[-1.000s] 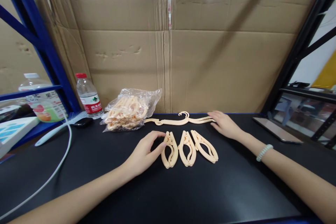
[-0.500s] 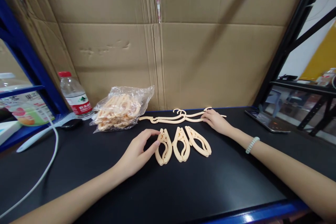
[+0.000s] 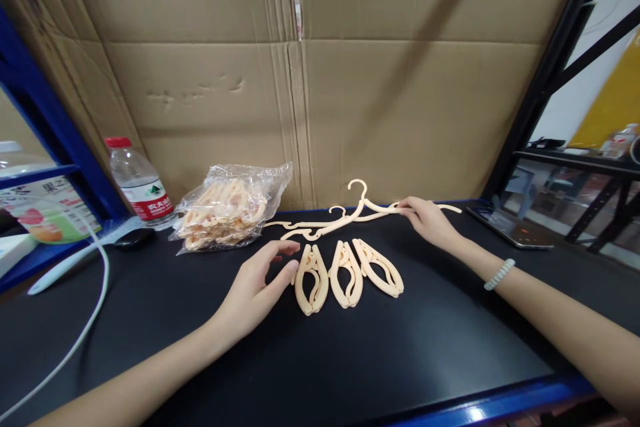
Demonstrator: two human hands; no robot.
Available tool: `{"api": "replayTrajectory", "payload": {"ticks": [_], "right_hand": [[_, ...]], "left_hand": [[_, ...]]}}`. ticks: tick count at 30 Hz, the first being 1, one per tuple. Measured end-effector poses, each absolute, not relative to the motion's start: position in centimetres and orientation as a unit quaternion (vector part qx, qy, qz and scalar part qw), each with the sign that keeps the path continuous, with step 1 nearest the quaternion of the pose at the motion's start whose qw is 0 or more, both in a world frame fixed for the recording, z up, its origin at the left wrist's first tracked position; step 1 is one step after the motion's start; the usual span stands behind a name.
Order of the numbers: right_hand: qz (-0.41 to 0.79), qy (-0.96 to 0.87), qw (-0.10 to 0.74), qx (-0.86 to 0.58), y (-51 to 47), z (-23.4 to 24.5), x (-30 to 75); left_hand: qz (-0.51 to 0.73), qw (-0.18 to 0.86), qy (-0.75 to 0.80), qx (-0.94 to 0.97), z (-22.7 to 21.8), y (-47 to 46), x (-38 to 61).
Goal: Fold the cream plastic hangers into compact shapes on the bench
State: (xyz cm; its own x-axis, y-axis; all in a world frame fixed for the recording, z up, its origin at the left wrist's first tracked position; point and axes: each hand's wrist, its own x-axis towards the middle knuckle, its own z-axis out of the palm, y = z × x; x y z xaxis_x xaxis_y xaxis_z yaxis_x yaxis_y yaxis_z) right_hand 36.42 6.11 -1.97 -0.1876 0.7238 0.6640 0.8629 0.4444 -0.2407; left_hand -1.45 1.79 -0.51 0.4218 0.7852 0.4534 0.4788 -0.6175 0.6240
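My right hand [image 3: 427, 221] grips the right arm of an unfolded cream plastic hanger [image 3: 334, 226], whose hook tilts up and whose left end points toward me. Partly behind it, a second unfolded hanger [image 3: 302, 223] lies at the back of the table. My left hand [image 3: 254, 290] is open, thumb and fingers apart, just left of a folded hanger [image 3: 300, 290]. Two more folded hangers stand in a row with it, a middle one [image 3: 335, 285] and a right one [image 3: 395, 280]; all three lie flat with their narrow ends toward me.
A clear bag of folded hangers [image 3: 225, 210] lies at the back left, beside a red-capped water bottle [image 3: 145, 187]. A white cable [image 3: 103, 293] curves over the left side. A phone-like dark slab [image 3: 510, 230] lies at the back right. Cardboard [image 3: 425, 113] walls the rear edge.
My right hand has moved slightly right, and the hanger it grips has shifted right with its hook tipped up. My left hand has drawn back a little from the leftmost folded hanger.
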Motion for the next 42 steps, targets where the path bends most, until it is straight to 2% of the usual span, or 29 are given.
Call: {"api": "replayTrajectory", "payload": {"ticks": [10,16,20,29,36,42], "right_hand": [[-0.144,-0.710,0.457,-0.516,4.2,0.1,34.7],[-0.121,-0.696,0.520,-0.481,3.1,0.0,32.1],[-0.136,-0.728,0.506,-0.441,2.2,-0.3,30.2],[-0.198,-0.791,0.457,-0.354,1.2,-0.5,28.2],[-0.212,-0.777,0.457,-0.376,1.4,-0.5,28.8],[-0.248,-0.817,0.404,-0.329,1.3,-0.7,28.6]], "left_hand": [[0.405,0.269,0.374,0.790,-0.2,1.1,-1.2],[0.445,0.371,0.386,0.718,0.2,0.4,-0.6],[0.496,0.431,0.387,0.647,0.4,-0.5,-0.2],[0.535,0.455,0.348,0.621,0.8,-1.2,-0.3],[0.602,0.491,0.349,0.525,1.5,-0.6,-0.5],[0.617,0.494,0.363,0.494,1.6,0.1,-0.7]]}}
